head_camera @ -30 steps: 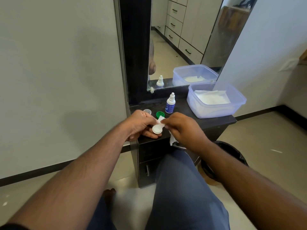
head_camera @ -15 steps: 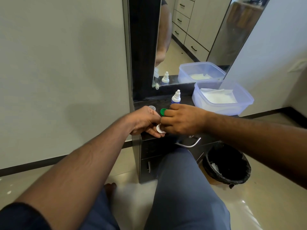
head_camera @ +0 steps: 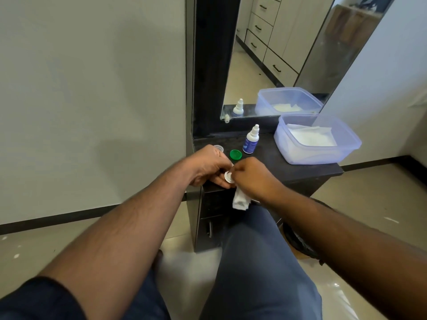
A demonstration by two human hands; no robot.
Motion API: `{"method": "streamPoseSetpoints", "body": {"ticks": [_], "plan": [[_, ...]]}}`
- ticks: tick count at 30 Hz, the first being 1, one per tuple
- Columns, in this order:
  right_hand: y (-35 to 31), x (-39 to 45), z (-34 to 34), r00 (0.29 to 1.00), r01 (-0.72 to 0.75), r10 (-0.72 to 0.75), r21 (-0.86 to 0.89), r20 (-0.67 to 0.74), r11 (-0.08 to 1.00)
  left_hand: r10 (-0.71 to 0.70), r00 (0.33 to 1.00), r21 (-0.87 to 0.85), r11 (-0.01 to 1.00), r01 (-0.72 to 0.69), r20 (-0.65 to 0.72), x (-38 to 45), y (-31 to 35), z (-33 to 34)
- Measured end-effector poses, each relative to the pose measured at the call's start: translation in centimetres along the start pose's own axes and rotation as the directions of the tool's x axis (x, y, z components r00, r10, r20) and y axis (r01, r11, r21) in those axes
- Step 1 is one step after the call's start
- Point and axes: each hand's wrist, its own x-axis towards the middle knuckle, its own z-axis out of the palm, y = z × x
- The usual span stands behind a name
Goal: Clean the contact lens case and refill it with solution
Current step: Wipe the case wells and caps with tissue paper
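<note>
left hand [head_camera: 208, 167]: curled, pinching white lens case [head_camera: 228, 176] over near table [head_camera: 300, 168] edge | right hand [head_camera: 250, 176]: fisted on white tissue [head_camera: 240, 200], touching case | green cap [head_camera: 235, 154], solution bottle [head_camera: 250, 140]: just beyond

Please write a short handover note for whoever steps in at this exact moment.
Left hand: holds the white lens case at the front edge of the dark counter.
Right hand: grips a white tissue and presses it against the case.
On the counter: green cap, clear cap, solution bottle standing capped, plastic tub of tissues.
Done: both caps are off and wiping is underway.
Left: finish wiping, refill the case with solution, screw the caps on.
</note>
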Motion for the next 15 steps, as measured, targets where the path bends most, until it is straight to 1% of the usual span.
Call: {"method": "streamPoseSetpoints", "body": {"ticks": [1,2,3,4,5,6,7,9,12,14,15], "plan": [[0.0,0.4,0.0,0.99,-0.141,0.136,0.302,0.038,0.943,0.001,1.0,-0.029,1.0,-0.002,-0.013,0.0,-0.1,-0.1],[0.1,0.5,0.0,0.962,-0.268,0.241,0.575,0.126,0.773,0.005,1.0,-0.058,0.998,-0.007,-0.027,0.1,-0.3,-0.1],[0.4,0.2,-0.1,0.933,-0.347,0.292,0.752,0.213,0.56,0.01,0.999,-0.079,0.997,-0.013,-0.039,0.1,-0.4,-0.1],[1.0,-0.2,0.0,0.92,-0.355,0.306,0.854,0.247,0.379,0.014,0.999,-0.096,0.995,-0.019,-0.046,0.2,-0.4,-0.1],[1.7,-0.6,0.0,0.918,-0.326,0.316,0.909,0.239,0.259,0.014,0.999,-0.111,0.994,-0.02,-0.048,0.2,-0.5,0.0],[2.3,-1.0,-0.2,0.92,-0.285,0.335,0.935,0.205,0.211,0.012,0.999,-0.125,0.992,-0.018,-0.045,0.2,-0.5,0.0],[2.9,-1.4,-0.3,0.928,-0.232,0.341,0.95,0.152,0.207,0.008,0.999,-0.133,0.991,-0.013,-0.041,0.2,-0.5,0.0],[3.5,-1.9,-0.6,0.945,-0.164,0.318,0.947,0.071,0.276,-0.006,0.999,-0.134,0.991,0.002,-0.031,0.2,-0.4,-0.1],[3.4,-2.1,-1.4,0.971,-0.087,0.235,0.862,-0.038,0.5,-0.022,1.0,-0.131,0.991,0.02,-0.015,0.1,-0.3,-0.2],[2.8,-2.0,-2.1,0.99,0.002,0.104,0.743,-0.095,0.669,-0.025,1.0,-0.133,0.991,0.024,-0.003,0.0,-0.2,-0.2],[2.5,-1.8,-2.4,0.994,0.058,0.018,0.652,-0.11,0.756,-0.024,1.0,-0.133,0.991,0.024,0.002,0.0,-0.2,-0.3]]}}
